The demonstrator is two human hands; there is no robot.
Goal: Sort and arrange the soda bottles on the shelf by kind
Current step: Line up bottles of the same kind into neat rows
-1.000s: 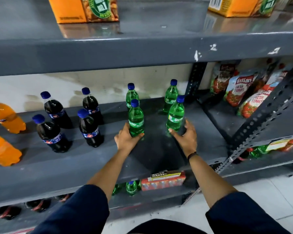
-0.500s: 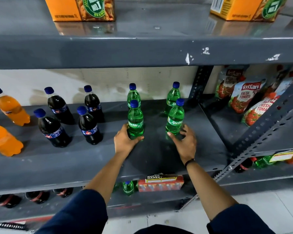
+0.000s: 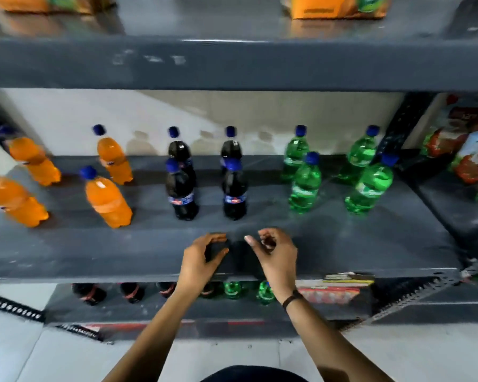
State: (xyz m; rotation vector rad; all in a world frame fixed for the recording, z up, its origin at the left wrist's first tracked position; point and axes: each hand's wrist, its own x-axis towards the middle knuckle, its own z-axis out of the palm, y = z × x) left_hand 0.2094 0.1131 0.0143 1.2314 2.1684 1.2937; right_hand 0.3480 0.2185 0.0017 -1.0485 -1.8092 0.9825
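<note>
Bottles stand sorted on the shelf (image 3: 66, 252): orange bottles (image 3: 108, 201) left, dark cola bottles (image 3: 181, 193) in the middle, green bottles (image 3: 304, 186) right (each kind in two rows). Our left hand (image 3: 199, 260) and right hand (image 3: 276, 255) hover near the shelf's front edge, fingers loosely curled and, as far as the blur lets us judge, holding nothing. A careless reach between the closely paired cola bottles could topple one into its neighbour.

Four orange bottles (image 3: 108, 201), four cola bottles (image 3: 181, 193), four green bottles (image 3: 305, 186)
</note>
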